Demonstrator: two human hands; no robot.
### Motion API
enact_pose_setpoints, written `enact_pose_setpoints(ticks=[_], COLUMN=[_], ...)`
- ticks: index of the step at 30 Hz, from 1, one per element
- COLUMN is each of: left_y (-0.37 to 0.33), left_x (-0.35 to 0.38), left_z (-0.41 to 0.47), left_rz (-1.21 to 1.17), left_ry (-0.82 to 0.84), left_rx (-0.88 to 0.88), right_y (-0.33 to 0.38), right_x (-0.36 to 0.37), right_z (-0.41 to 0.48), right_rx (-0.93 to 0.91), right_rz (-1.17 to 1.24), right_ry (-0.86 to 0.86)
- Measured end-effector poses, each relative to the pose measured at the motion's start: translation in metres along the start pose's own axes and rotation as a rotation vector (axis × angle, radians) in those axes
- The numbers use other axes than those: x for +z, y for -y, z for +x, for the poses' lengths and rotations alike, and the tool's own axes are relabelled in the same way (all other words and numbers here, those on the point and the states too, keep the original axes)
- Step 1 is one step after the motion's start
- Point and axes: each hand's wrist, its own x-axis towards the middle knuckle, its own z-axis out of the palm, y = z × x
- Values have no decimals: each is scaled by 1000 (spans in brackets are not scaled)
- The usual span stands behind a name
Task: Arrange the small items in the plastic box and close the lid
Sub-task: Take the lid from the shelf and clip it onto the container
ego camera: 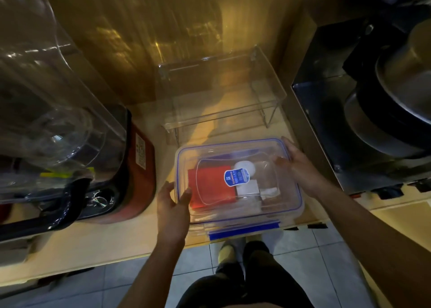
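- Left hand (173, 205) clasping the left edge of the lid (238, 179), thumb lying on top, fingers curling round the side of the plastic box (242, 223).
- Right hand (295, 163) gripping the lid's far right corner, thumb pressing on top, fingers wrapping over the rim.
- Both forearms reaching in from below, the right one crossing in from the lower right.
- Sitting on the box with its blue seal showing, lid covering a red flat item (212, 186), a white round item (245, 166) and a white square piece (248, 187); blue sticker (236, 178) lying at the lid's centre.
- Resting near the front edge of a pale wooden counter (105, 237), one blue latch (245, 230) hanging over that edge.
- Standing just behind the box, a clear acrylic case (221, 91).
- Sitting at left, a red-based blender (93, 156) under a clear cover; dark pots (396, 98) stacking at right.
- Showing below, grey tiled floor (303, 261).
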Motion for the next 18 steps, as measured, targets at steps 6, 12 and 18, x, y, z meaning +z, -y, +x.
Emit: enact_pose_setpoints(ticks=[6, 12, 18], left_y=[22, 31, 30], left_x=[3, 3, 10], left_z=[-11, -17, -16], left_rz=[75, 65, 81], left_ry=[-16, 24, 30], left_rx=[39, 98, 71], right_y=[-6, -24, -31], right_x=[6, 7, 8], right_z=[4, -6, 4], right_rx=[-37, -26, -32], right_rz=[-78, -94, -96], right_ry=[13, -34, -62])
